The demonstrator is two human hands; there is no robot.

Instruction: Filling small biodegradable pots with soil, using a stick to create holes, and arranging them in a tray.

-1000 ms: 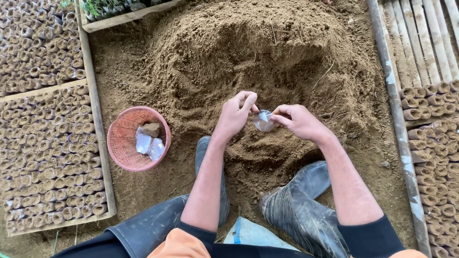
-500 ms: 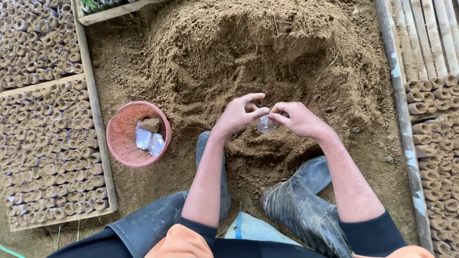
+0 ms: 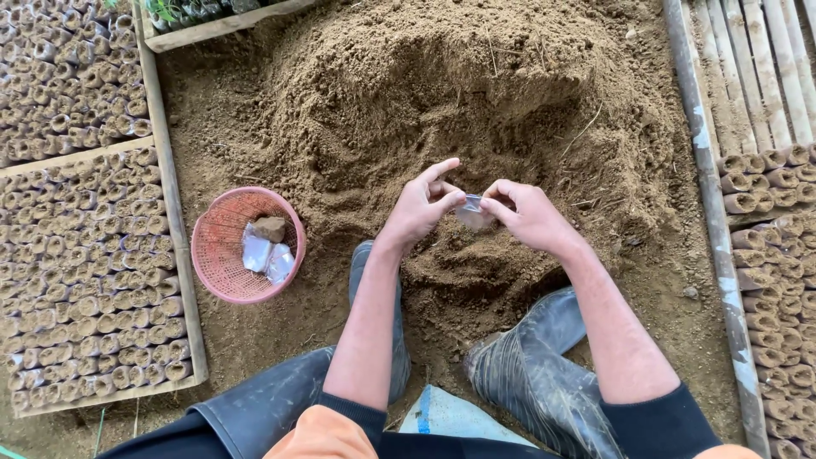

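Note:
My left hand point(image 3: 421, 206) and my right hand point(image 3: 529, 216) meet in front of me over a big heap of brown soil point(image 3: 476, 93). Between their fingertips they pinch a small clear plastic bag point(image 3: 473, 212). The index finger of the left hand sticks up. Both hands hover just above a dug hollow in the soil, between my dark rubber boots point(image 3: 544, 365).
A pink plastic basket point(image 3: 223, 246) with clear bags and a brown lump stands on the soil to the left. Wooden-framed beds of several soil-filled small bags point(image 3: 76, 272) line the left side. More filled bags point(image 3: 773, 255) and bamboo slats lie at the right.
Both hands with the clear bag have stayed close together and shifted slightly; the left index finger has lifted. The view has tilted a little.

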